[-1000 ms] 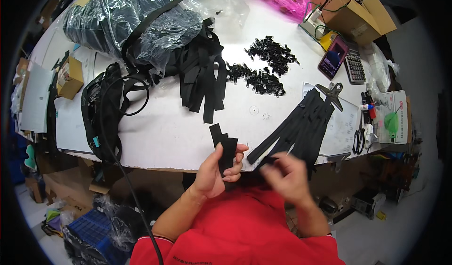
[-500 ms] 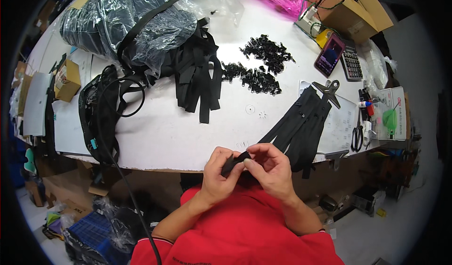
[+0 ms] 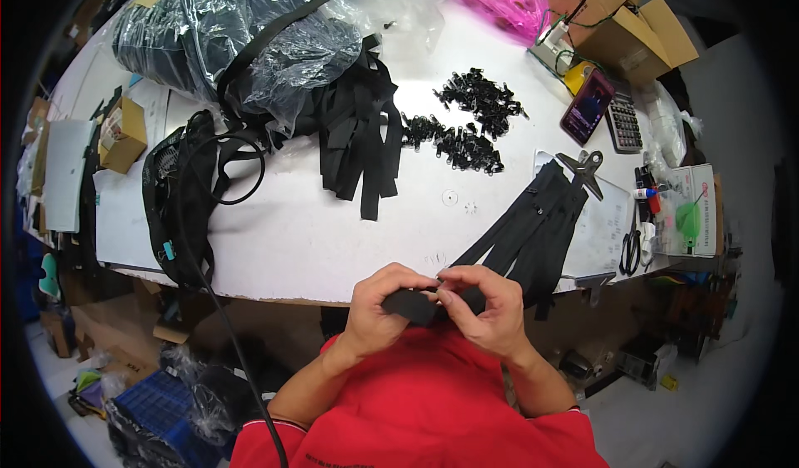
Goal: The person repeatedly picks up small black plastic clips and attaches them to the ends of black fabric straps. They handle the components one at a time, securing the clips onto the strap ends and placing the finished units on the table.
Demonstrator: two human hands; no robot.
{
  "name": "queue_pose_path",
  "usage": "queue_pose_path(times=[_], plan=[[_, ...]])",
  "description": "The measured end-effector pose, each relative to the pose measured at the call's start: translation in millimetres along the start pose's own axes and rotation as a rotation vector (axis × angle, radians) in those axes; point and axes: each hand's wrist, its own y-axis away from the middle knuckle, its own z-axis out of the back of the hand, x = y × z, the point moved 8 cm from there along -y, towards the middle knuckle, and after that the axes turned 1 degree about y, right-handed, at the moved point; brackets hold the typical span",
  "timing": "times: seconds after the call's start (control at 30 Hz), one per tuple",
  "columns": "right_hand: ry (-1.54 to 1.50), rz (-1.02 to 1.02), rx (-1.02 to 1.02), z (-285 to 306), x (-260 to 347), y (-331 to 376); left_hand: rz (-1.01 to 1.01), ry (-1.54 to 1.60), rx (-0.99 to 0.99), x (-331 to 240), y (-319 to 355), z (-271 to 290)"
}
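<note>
Just past the table's front edge, my left hand (image 3: 373, 312) and my right hand (image 3: 493, 312) work close together. Between them is a black fabric strip (image 3: 408, 305), pinched by the fingertips of both; its wider face shows beside my left fingers. Whether a small piece sits at the pinch is too hard to make out. Nearest my right hand lies a bunch of black strips (image 3: 518, 227), their far ends under a metal bulldog clip (image 3: 585, 173). Farther off are heaps of small black zipper sliders (image 3: 468, 150). More black strips (image 3: 358, 139) hang together left of the heaps.
A plastic-wrapped dark bundle (image 3: 241, 35) fills the far left. A black mesh bag (image 3: 176, 193) and a cable (image 3: 218, 302) lie at left. To the right are a phone (image 3: 588, 107), a calculator (image 3: 624, 123), scissors (image 3: 630, 252) and cardboard boxes (image 3: 637, 39).
My hands have spread slightly apart and the strip between them has turned, showing more of its flat face. The whole view has shifted a little.
</note>
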Motion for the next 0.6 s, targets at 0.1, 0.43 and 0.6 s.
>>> queue_pose_path(times=[0.1,0.43,0.6], plan=[[-0.127,-0.056,-0.009,-4,-7,3,-0.053,0.0,-0.058,4,6,3],[0.414,0.059,-0.125,10,-58,-105,-0.036,0.098,-0.154,18,12,4],[0.771,0.109,-0.27,10,-64,-160,0.034,0.167,-0.159,15,16,8]])
